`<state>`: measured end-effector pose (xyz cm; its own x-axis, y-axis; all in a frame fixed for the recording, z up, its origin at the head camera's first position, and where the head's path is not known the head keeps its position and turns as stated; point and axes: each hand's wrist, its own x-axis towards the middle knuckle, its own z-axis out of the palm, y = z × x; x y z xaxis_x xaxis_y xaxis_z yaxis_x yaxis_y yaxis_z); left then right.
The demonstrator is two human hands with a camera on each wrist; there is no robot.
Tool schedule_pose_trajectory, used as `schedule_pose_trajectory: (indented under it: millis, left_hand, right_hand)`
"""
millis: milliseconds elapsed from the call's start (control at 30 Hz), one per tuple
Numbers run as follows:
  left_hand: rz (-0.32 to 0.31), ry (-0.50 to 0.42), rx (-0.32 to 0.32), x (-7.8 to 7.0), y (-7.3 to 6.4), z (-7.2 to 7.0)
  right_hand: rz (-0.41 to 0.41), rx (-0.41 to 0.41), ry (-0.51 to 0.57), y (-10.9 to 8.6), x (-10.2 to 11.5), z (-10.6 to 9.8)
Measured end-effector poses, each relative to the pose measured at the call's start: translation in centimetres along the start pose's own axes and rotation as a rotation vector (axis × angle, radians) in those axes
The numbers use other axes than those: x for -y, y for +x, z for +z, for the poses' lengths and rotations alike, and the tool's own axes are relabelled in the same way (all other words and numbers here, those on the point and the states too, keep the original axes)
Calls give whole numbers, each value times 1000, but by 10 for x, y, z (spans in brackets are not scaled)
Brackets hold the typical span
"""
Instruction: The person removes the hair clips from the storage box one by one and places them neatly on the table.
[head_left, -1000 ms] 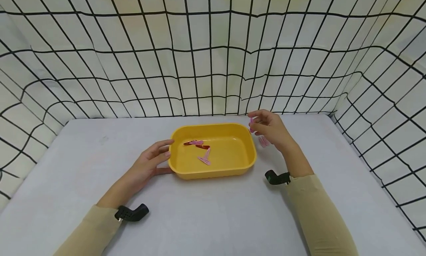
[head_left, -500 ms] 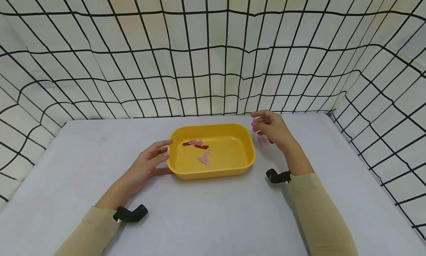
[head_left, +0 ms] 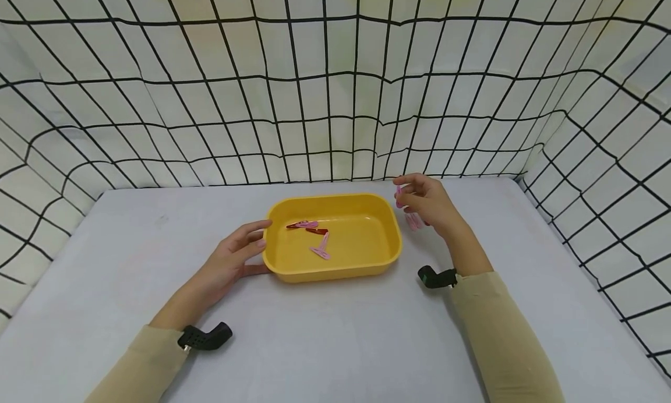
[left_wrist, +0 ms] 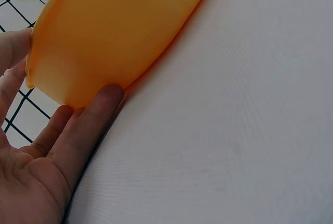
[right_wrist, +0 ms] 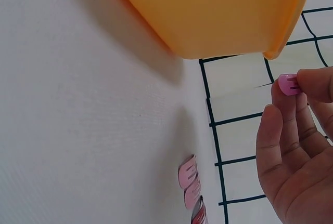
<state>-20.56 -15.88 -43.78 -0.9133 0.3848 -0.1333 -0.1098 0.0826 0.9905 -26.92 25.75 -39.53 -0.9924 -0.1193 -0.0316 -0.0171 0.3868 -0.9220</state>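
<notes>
In the head view a yellow tray (head_left: 335, 272) lies on the white table. My left hand (head_left: 230, 260) touches its left end; the left wrist view shows the fairly straight fingers against the tray's outer wall (left_wrist: 119, 31). Beyond the tray's right end, my right hand (head_left: 430, 204) pinches a pink snap hair clip (right_wrist: 289, 84) between thumb and finger, held above the table. Inside the tray lie several hair clips, among them a red one (head_left: 317, 231) and a pink one (head_left: 321, 253). Pale pink clips (right_wrist: 188, 172) rest on the table below the right hand, partly hidden in the head view.
A white wall (head_left: 343, 100) covered with black grid lines rises behind the table and along both sides. The white tabletop (head_left: 325, 339) stretches in front of the tray. In the right wrist view a red-and-pink clip (right_wrist: 199, 212) lies beside the pale pink ones.
The right hand, still pinching the pink clip, has shifted slightly away from the tray's right rim. The left hand keeps its place on the tray, and the clips inside lie as before.
</notes>
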Motion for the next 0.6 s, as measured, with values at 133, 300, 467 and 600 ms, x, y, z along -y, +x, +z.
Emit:
schedule_pose_trajectory:
  millis: [133,300,467,600]
  left_hand:
    - [-3,-1,-8,0,-2,-1]
    - [-3,5,-5,0,-2,-1]
    - [-5,9,-11,0,-1,-2]
    - [-3,4,-8,1,-1,-2]
  right_hand:
    - [1,11,2,2,0,2]
    - [10,8,2,3,-2,2]
    - [-1,9,8,3,-1,1]
    - [12,-1,-2,3,-2,0]
